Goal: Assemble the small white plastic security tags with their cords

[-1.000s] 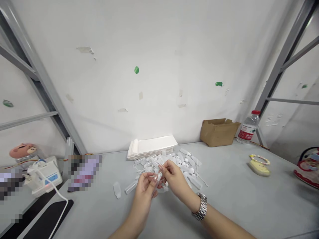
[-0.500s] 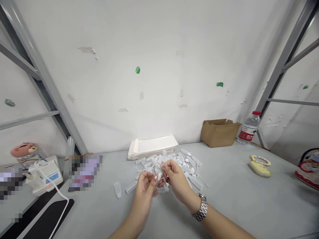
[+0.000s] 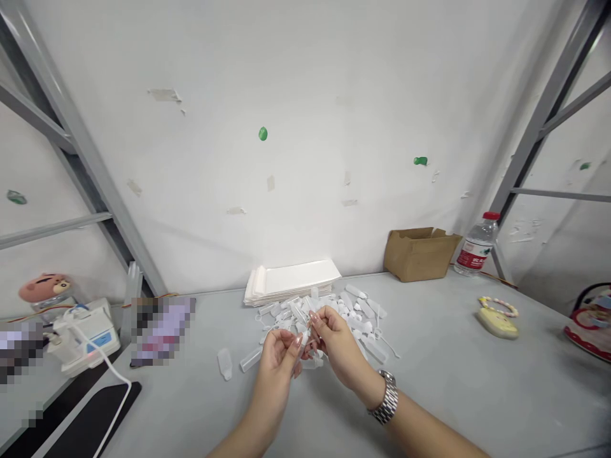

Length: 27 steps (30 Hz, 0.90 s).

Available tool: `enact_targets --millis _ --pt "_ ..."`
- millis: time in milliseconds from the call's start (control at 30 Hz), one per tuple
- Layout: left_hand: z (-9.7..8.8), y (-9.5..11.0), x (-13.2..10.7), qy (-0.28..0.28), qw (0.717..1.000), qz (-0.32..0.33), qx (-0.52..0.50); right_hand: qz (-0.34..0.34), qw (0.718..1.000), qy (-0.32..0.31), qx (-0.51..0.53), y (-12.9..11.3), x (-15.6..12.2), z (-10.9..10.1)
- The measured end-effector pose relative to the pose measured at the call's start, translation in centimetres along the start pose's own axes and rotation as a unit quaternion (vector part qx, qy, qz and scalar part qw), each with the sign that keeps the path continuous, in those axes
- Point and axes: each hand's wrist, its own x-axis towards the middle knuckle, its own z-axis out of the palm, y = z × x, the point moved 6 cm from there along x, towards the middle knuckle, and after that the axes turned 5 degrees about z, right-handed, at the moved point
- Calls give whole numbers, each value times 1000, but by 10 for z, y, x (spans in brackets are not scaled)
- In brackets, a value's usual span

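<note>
My left hand (image 3: 278, 356) is closed in a pinch around a small whitish plastic bottle (image 3: 304, 340), mostly hidden by the fingers. Close against it, my right hand (image 3: 338, 340) has thumb and fingers pressed together; whatever they hold is too small and covered to make out. Both hands are just in front of a heap of small translucent plastic bottles (image 3: 375, 348) with white caps and thin loops. To the left of my left hand, a flat small bottle (image 3: 224, 364) and a clear tube (image 3: 251, 359) lie on the grey table (image 3: 181, 407).
Behind the heap, a stack of white trays or sheets (image 3: 300, 278) stands by the wall. An open cardboard box (image 3: 422, 257) and a water bottle (image 3: 477, 245) are back right, a beaded bracelet on a yellow case (image 3: 497, 323) nearer. At left are a white power strip (image 3: 90, 337) and a black pad (image 3: 90, 423).
Almost nothing differs. Both hands keep the same pinch at the same spot, and the view has shifted very slightly.
</note>
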Motion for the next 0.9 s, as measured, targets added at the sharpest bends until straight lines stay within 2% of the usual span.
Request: enact_targets --millis 900 --pt "0 0 -1 -1 1000 -6 -9 1 1000 -3 7 -2 -2 1"
